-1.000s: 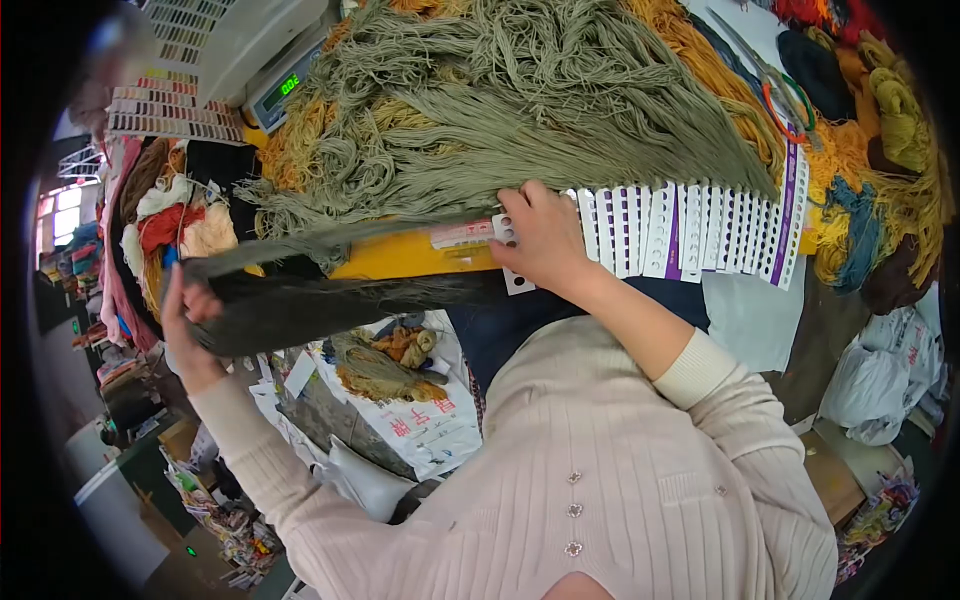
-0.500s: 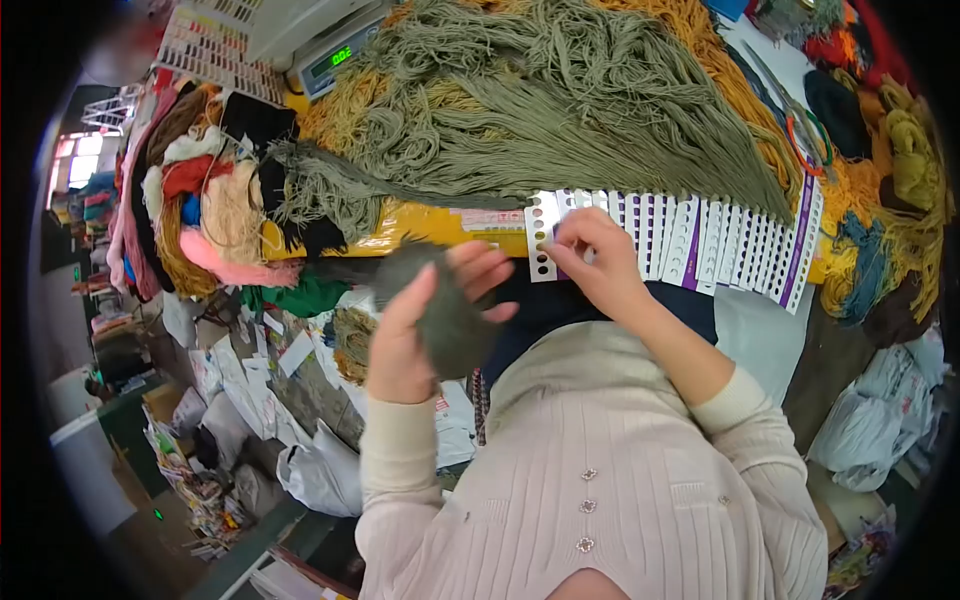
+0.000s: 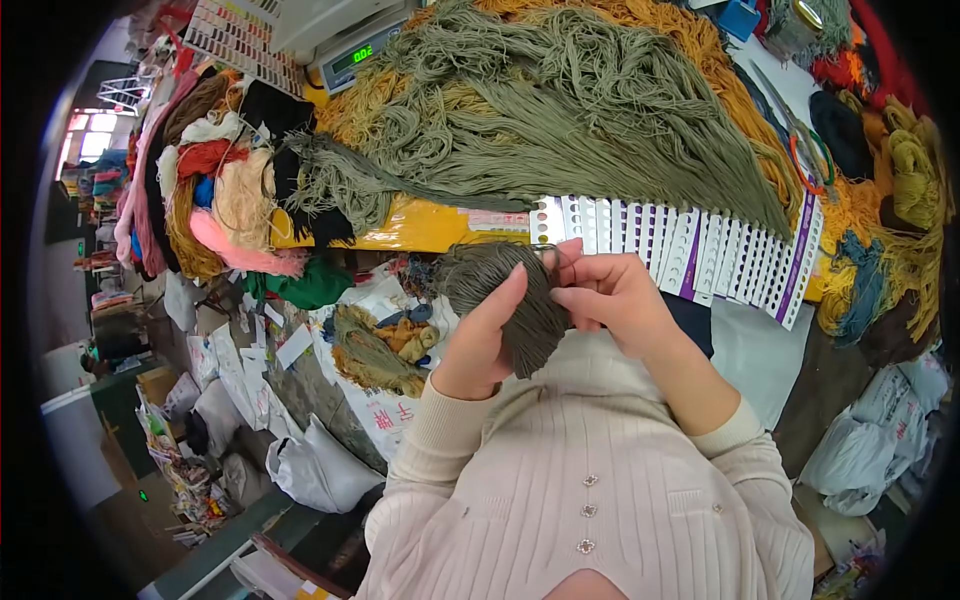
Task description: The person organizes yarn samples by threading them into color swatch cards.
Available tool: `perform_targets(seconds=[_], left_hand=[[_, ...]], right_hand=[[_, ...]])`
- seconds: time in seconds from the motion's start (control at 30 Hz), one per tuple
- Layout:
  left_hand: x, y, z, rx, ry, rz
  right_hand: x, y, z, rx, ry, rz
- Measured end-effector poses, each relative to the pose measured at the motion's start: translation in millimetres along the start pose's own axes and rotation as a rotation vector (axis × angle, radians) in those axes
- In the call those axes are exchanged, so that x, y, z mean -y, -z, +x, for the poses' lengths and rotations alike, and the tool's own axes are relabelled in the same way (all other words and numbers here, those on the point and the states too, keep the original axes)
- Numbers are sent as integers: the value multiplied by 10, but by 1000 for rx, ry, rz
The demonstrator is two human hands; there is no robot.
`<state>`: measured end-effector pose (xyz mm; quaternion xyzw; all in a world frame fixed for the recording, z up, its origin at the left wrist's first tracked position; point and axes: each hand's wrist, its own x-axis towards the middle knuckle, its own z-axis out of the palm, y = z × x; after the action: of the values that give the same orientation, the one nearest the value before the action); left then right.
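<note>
Just in front of the cream ribbed cardigan [image 3: 590, 440], near the near edge of the tabletop [image 3: 405, 226], both hands meet at a dark grey-green bundle of yarn [image 3: 500, 300]. The left hand [image 3: 478, 345] has its fingers curled round the bundle, the thumb laid over the near face and the other fingers mostly hidden behind it. The right hand [image 3: 615, 298] works at the bundle's right edge, thumb and forefinger drawn nearly together at the yarn; whether a single strand lies between their tips is too small to tell.

The left forearm comes up from the near side, the right forearm slants in from the near right, and both wrists are bent inward.

Compared with the earlier frames, the left hand has come in from far out on the left, where it drew the yarn out long. The right hand has left the white perforated cards [image 3: 690, 252] and joined it at the bundle, which now hangs compactly.

Beyond the hands, the cards lie in an overlapping row against a broad pile of grey-green yarn [image 3: 600, 130]. A digital scale [image 3: 350, 62] stands at the far left, and scissors with red and green handles [image 3: 800, 135] lie at the far right.
</note>
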<state>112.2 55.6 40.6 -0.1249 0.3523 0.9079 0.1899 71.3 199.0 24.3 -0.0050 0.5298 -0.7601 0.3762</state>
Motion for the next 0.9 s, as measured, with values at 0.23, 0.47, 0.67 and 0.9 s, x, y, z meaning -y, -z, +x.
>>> perform_targets(seconds=[0.23, 0.47, 0.67, 0.9], left_hand=[[-5, 15, 26, 133, 51, -98], [13, -37, -30, -23, -28, -77], [101, 27, 32, -108, -10, -88], [61, 25, 36, -55, 21, -66]], right_hand=[[19, 74, -28, -1, 31, 270], [-8, 124, -19, 35, 20, 342], [15, 114, -37, 45, 96, 253], [10, 181, -31, 94, 27, 409]])
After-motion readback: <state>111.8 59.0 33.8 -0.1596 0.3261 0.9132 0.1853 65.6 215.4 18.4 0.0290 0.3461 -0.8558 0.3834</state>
